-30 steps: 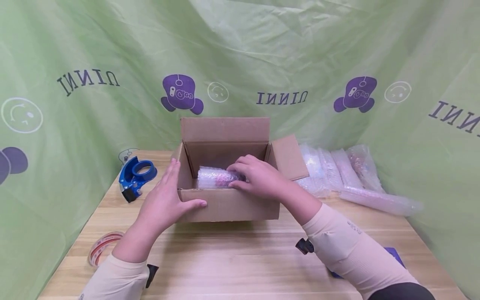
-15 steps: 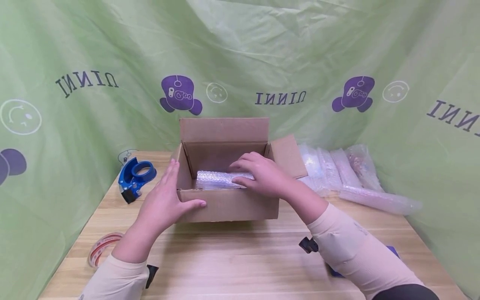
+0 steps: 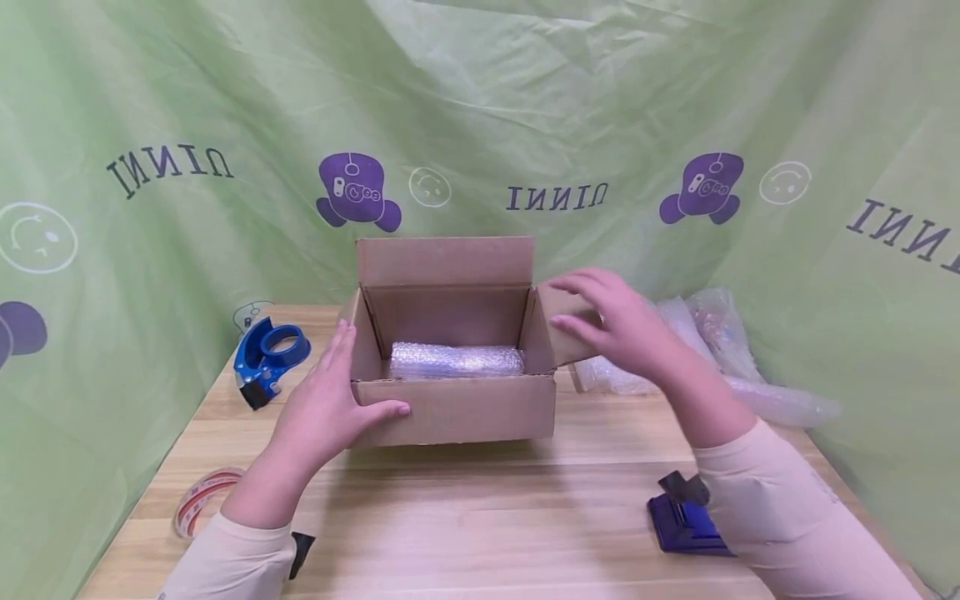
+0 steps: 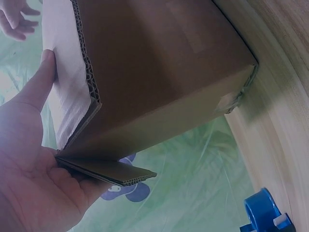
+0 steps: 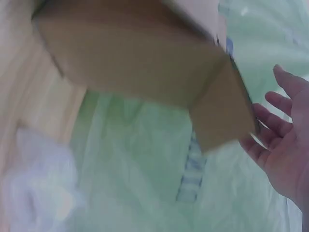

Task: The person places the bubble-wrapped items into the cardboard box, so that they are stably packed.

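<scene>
An open cardboard box (image 3: 453,410) stands mid-table with its flaps spread. My left hand (image 3: 321,402) holds its front left corner, thumb along the front and fingers against the left side. The left wrist view shows that thumb on the front flap (image 4: 72,77) and the fingers behind the side flap. Inside the box a bubble-wrapped roll (image 3: 456,361) lies lengthwise. My right hand (image 3: 618,321) is at the right flap (image 3: 573,342), holding nothing, fingers loosely bent. In the right wrist view its fingers overlap that flap's edge; whether they touch it I cannot tell.
Several bubble-wrap packs (image 3: 723,333) lie behind the right arm. A blue tape dispenser (image 3: 270,360) sits left of the box, with a tape roll (image 3: 202,500) nearer. A dark blue object (image 3: 682,529) is partly under the right forearm. Green cloth (image 3: 480,117) hangs behind.
My right hand has let go of the bubble-wrapped roll, left the box and moved right to the side flap. The roll now lies flat inside. My left hand has stayed on the corner.
</scene>
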The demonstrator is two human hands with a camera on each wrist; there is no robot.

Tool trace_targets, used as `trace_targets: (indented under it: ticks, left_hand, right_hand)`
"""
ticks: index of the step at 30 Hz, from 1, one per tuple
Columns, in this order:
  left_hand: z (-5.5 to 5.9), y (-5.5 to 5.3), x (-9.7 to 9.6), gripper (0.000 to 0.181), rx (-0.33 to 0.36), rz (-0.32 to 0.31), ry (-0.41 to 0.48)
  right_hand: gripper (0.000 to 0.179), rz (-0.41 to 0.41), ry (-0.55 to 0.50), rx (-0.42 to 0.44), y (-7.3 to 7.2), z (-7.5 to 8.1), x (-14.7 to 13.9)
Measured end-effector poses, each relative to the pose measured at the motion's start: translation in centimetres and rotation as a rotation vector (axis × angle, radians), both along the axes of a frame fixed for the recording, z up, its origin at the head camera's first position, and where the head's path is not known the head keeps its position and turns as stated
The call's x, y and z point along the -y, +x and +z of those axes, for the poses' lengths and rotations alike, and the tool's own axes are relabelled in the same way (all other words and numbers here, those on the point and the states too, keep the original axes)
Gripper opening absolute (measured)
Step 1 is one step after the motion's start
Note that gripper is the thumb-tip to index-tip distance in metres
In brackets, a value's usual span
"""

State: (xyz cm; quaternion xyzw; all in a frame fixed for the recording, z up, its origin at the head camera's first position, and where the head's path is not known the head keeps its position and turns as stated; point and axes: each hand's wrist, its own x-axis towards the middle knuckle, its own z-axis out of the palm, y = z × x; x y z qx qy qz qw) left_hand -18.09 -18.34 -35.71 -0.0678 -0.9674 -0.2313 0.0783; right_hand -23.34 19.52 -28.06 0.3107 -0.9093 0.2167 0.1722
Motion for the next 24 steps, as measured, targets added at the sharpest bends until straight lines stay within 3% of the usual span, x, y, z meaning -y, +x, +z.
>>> trace_targets:
  ticks: [4,10,24]
  left_hand:
    - [0.0,0.0,0.1,0.134,0.003,-0.002,0.001]
    - [0.0,-0.2,0.1,0.135,0.001,-0.007,-0.001]
    - [0.1,-0.2,0.1,0.135,0.009,-0.009,-0.003]
  right_hand:
    - [0.054,-0.093,-0.041,-0.004,0.1,0.5,-3.7]
    - [0.056,-0.225,-0.03,0.056,0.2,0.3,-9.5]
    - [0.065,-0.382,0.17,0.257,0.2,-4.6,-20.1]
